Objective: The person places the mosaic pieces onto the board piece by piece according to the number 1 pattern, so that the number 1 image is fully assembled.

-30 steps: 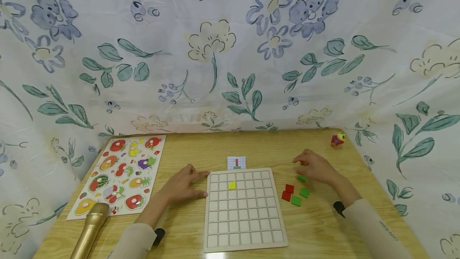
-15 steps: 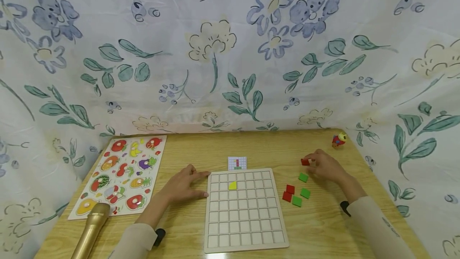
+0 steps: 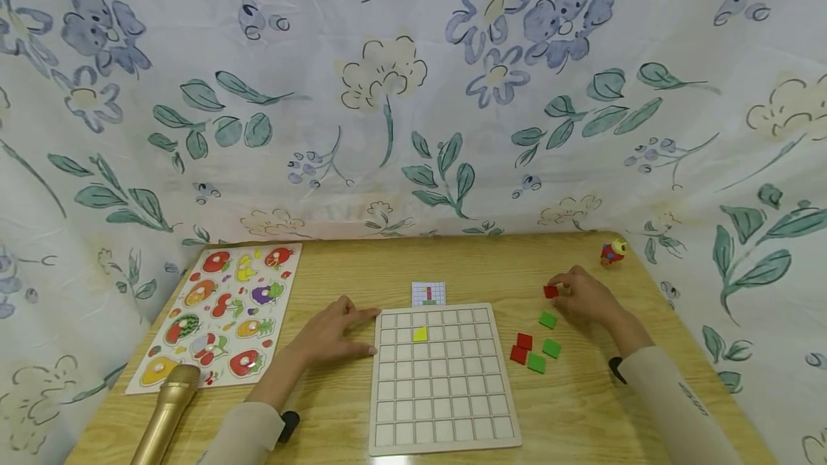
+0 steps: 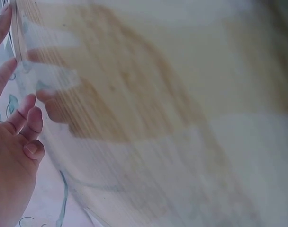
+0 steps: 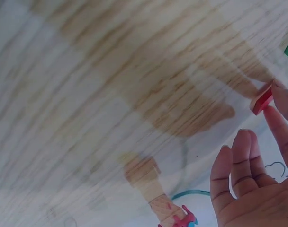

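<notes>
Held red tile [image 3: 550, 292]: out in plain sight since a second ago, as my right hand [image 3: 584, 300] has slid slightly rightward, fully baring a green tile [image 3: 548, 319].
Right hand: narrow, pinching that tile between thumb and finger.
Tile from hand: at my fingertips, on the hand's left side; its face looks square, so I see no clear long axis.
Grid board [image 3: 441, 384]: left of the held red tile and closer to my body, so I judge leftward and inward the direction that matters.
Left hand [image 3: 332, 332]: spread, fingertips at the board's left edge.
Worktop [image 3: 491, 264]: whether the tile touches it, I can't tell.
</notes>
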The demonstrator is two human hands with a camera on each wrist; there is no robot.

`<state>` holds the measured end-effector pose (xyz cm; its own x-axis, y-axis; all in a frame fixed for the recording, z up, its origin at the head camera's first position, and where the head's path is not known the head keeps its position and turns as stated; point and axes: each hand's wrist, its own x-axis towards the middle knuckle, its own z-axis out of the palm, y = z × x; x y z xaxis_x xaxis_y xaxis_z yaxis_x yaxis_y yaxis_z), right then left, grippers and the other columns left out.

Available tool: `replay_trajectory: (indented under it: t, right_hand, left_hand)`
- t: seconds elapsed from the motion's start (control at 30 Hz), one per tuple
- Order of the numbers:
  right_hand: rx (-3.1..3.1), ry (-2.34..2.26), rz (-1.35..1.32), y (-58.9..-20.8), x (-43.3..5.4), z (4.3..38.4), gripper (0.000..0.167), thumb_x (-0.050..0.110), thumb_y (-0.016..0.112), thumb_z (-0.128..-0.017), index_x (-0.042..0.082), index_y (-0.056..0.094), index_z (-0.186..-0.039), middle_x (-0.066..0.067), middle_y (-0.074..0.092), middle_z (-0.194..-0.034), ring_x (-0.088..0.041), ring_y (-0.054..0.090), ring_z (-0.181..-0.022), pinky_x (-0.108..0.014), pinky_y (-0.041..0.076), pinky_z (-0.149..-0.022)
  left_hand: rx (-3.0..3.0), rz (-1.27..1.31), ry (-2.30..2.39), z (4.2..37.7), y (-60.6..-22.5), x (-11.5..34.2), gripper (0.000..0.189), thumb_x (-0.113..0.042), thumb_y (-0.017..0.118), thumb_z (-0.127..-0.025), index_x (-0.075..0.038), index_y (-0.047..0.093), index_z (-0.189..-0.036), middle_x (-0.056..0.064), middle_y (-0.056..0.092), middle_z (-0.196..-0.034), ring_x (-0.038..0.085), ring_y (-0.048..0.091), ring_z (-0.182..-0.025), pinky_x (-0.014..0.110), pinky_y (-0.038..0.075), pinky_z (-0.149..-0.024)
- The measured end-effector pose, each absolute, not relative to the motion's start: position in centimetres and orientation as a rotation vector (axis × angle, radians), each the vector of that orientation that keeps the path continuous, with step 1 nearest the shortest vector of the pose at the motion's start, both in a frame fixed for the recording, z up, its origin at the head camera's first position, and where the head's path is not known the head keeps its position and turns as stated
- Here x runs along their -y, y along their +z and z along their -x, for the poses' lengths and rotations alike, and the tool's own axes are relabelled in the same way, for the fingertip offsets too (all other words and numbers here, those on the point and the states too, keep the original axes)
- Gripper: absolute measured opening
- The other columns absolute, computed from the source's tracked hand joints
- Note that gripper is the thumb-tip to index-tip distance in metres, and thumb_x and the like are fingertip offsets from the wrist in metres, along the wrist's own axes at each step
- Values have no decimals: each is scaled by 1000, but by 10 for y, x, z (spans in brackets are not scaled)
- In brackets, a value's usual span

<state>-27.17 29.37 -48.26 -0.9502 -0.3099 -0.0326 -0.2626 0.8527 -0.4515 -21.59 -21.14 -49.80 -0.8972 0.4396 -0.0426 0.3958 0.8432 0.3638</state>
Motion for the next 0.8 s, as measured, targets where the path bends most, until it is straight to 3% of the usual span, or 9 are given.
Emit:
replay_trajectory:
  t: [0.23, 0.47, 0.8]
  right_hand:
    - [-2918, -704, 476, -483, -295, 271, 21, 13, 74, -88, 2, 72, -105, -14, 52, -97, -23, 53, -80, -41, 47, -71]
    - [-2930, -708, 493, -485, -293, 269, 20, 13, 73, -88, -1, 71, -101, -13, 53, -100, -26, 57, -87, -47, 50, -78]
    - [-2985, -741, 559, -479, -280, 266, 18, 18, 77, -85, 4, 72, -95, -8, 52, -99, -16, 53, -79, -36, 48, -71]
  left_hand:
    - [-2899, -663, 538, 215, -497, 211, 73, -67, 71, -78, -33, 56, -141, -4, 40, -99, 11, 38, -79, 26, 34, -66]
    - [-2901, -659, 544, 214, -496, 210, 72, -64, 72, -78, -32, 57, -141, -4, 41, -99, 11, 38, -78, 26, 35, -65]
    - [-2903, -655, 543, 214, -495, 210, 72, -64, 72, -79, -31, 57, -141, -4, 40, -99, 11, 38, -78, 27, 34, -66]
